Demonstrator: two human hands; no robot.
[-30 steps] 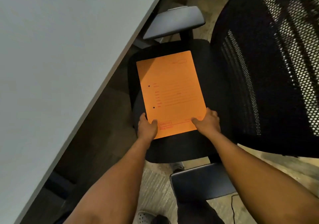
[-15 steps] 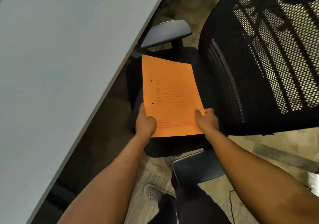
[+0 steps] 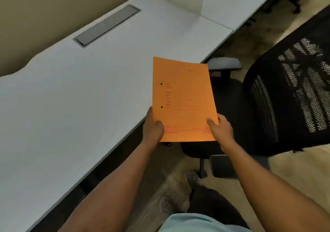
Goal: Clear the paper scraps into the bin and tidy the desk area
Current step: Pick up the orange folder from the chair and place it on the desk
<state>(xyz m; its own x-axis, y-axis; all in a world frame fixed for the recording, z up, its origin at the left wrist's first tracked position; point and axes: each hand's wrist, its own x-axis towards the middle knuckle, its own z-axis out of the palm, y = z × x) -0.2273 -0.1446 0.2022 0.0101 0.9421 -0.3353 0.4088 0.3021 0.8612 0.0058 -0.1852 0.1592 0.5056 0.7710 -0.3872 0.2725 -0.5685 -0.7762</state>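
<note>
An orange paper folder with red print and two punched holes is held up in the air, partly over the desk's front edge. My left hand grips its lower left corner, thumb on top. My right hand grips its lower right corner. The white desk stretches to the left and behind the folder. No bin and no paper scraps are in view.
A black mesh office chair with grey armrests stands to the right, its seat below the folder. A grey cable flap is set into the desk's back. A beige partition and white dividers bound the desk. My feet stand on the floor below.
Both hands lifted the orange folder off the chair seat and carried it up and left toward the desk. The view swung up so the desk top shows.
</note>
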